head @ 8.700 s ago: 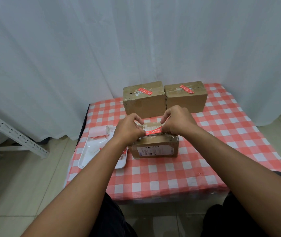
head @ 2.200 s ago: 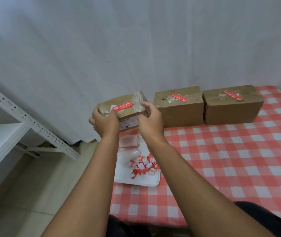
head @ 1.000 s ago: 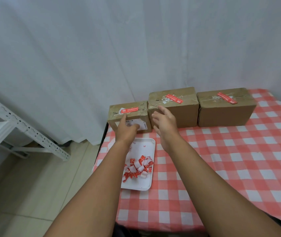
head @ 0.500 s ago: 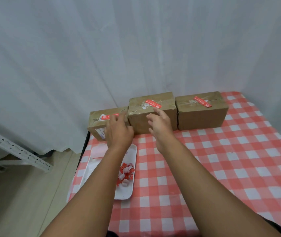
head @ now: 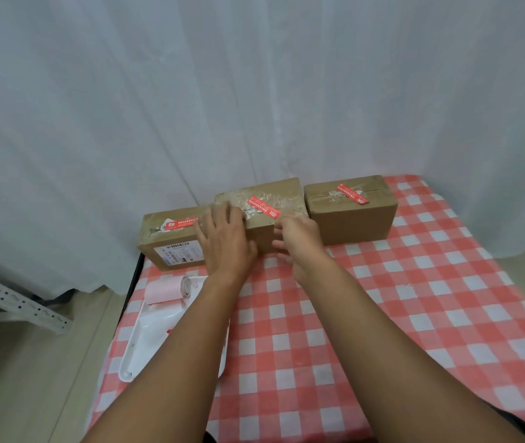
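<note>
Leftmost, a white tray (head: 140,343) is set on the desk (head: 382,314), a pink roll (head: 163,290) lying in it. The left box (head: 165,241) is placed at the desk's edge and could be knocked off if the middle box (head: 282,190), just beside it, is dragged sideways. That closed box is pressed by the left hand (head: 226,241), fingers flat on top, and held at its front edge by the right hand (head: 298,236), grip curled. The right box (head: 353,219) is beside it.

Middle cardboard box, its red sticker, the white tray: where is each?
middle cardboard box (head: 263,235), head view, bare front face
red sticker (head: 263,207), head view, middle of the strip
white tray (head: 149,337), head view, bare floor near its left rim
</note>
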